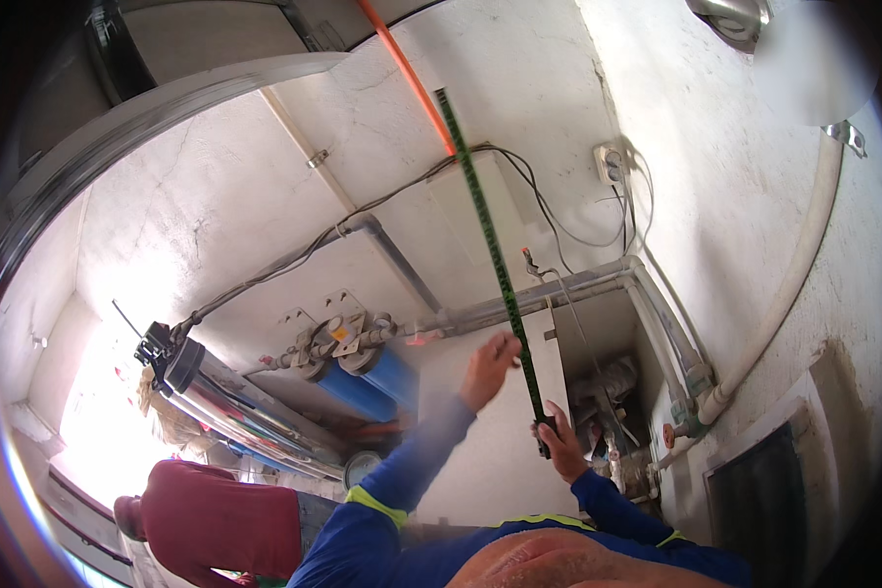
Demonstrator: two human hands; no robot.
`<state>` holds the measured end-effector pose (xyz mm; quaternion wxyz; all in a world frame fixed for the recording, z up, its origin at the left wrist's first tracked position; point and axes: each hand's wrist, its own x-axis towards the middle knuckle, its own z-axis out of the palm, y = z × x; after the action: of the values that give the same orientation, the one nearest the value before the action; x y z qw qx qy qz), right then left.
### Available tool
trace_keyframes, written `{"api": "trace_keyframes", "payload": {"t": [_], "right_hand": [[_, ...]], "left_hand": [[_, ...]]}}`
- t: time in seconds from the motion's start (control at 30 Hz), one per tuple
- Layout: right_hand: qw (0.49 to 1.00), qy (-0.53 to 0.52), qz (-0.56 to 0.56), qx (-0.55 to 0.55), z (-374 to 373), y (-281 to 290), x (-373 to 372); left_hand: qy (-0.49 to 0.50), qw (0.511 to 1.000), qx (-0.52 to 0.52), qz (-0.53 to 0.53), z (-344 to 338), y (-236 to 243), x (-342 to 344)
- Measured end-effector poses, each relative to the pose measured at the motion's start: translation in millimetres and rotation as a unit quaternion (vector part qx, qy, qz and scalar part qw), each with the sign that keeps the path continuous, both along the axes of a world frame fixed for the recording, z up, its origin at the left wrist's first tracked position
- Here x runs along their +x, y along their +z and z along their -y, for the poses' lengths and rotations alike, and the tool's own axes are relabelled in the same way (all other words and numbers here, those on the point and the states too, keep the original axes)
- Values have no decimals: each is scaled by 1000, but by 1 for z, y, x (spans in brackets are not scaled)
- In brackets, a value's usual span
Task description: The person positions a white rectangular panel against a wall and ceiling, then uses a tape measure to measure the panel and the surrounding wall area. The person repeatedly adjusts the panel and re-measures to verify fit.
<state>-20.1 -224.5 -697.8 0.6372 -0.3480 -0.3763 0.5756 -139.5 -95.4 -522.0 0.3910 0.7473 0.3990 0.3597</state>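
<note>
A long green tape measure blade (pixel 500 267) stands nearly upright before me, leaning left as it rises toward the wall. Its lower end is in my right hand (pixel 561 446), which is closed around the dark tape measure body; the fingers partly hide it. My left hand (pixel 490 372) is raised beside the blade, left of it and somewhat above my right hand. Its fingers are blurred and bent near the blade's edge; whether they touch it I cannot tell. Behind the blade is a pale panel (pixel 470 421).
A person in a maroon shirt (pixel 220 519) is at lower left, turned away. Blue filter housings (pixel 380 380) hang from grey pipes (pixel 583 284) on the wall. Near the blade's upper part run black cables (pixel 348 218) and an orange conduit (pixel 407 71). An outlet (pixel 608 164) is at right.
</note>
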Motion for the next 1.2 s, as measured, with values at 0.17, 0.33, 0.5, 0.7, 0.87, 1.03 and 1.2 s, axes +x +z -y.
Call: {"api": "trace_keyframes", "payload": {"t": [0.17,0.33,0.5,0.7,0.87,1.03,1.2], "right_hand": [[999,25,21,-17,-11,34,-27],[899,-66,379,210,-31,74,-39],[928,-64,278,239,-81,135,-33],[966,152,141,152,-107,200,-37],[961,154,105,202,-99,192,-45],[950,221,11,219,-50,147,-43],[969,175,-121,124,-44,147,-15]], "left_hand": [[18,993,-102,-58,56,-59,-26],[40,986,-89,134,61,-56,-69],[85,977,-161,109,68,-36,-118],[148,979,-113,86,121,-44,-125],[172,978,-73,92,152,-13,-101],[209,975,69,34,99,37,-63],[195,973,118,-32,45,59,-7]]}}
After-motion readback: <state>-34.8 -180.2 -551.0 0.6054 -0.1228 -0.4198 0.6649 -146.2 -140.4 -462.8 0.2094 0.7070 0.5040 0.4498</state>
